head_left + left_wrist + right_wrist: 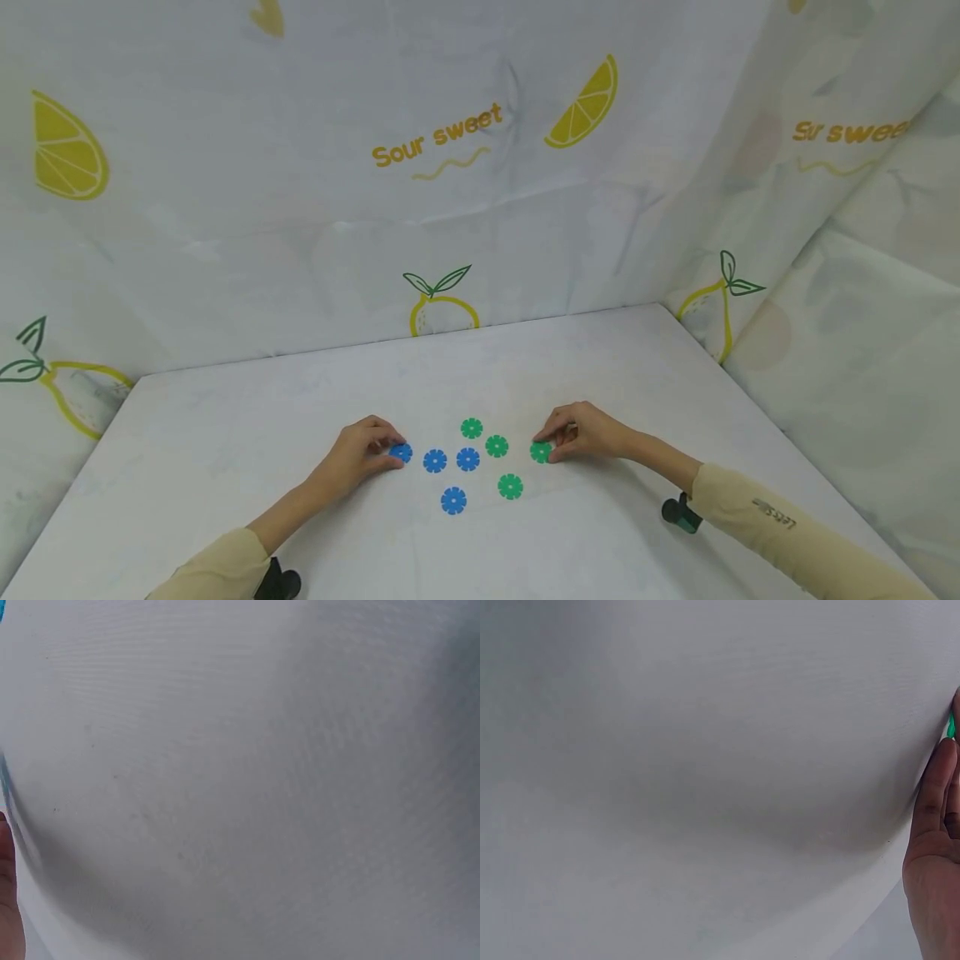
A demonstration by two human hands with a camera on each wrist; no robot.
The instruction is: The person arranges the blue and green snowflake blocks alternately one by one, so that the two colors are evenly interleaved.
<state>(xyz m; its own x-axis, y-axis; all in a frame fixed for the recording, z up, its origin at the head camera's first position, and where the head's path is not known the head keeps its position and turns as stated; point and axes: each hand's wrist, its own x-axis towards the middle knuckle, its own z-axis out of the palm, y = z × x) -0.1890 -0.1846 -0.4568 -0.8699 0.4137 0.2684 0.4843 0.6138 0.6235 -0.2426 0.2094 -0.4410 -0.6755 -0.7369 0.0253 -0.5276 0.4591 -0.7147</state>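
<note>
My left hand (354, 454) pinches a blue notched plastic disc (402, 452), a snowflake-type building piece, between thumb and fingers at the left end of the group. At the right end, a matching green disc (541, 452) is held by its edges in my right hand (588, 431). Three loose blue discs, one of them nearest the front (453, 501), lie flat between the hands. Three loose green discs, including the farthest one (472, 428), lie to their right. In the right wrist view a sliver of green shows at the fingertips; the left wrist view catches only a finger edge and bits of blue.
A white-covered table (390, 383) carries the discs. Behind it and along the right hang white cloths (315, 150) printed with lemons and lettering. Dark devices are worn at the left wrist (277, 581) and right wrist (681, 512).
</note>
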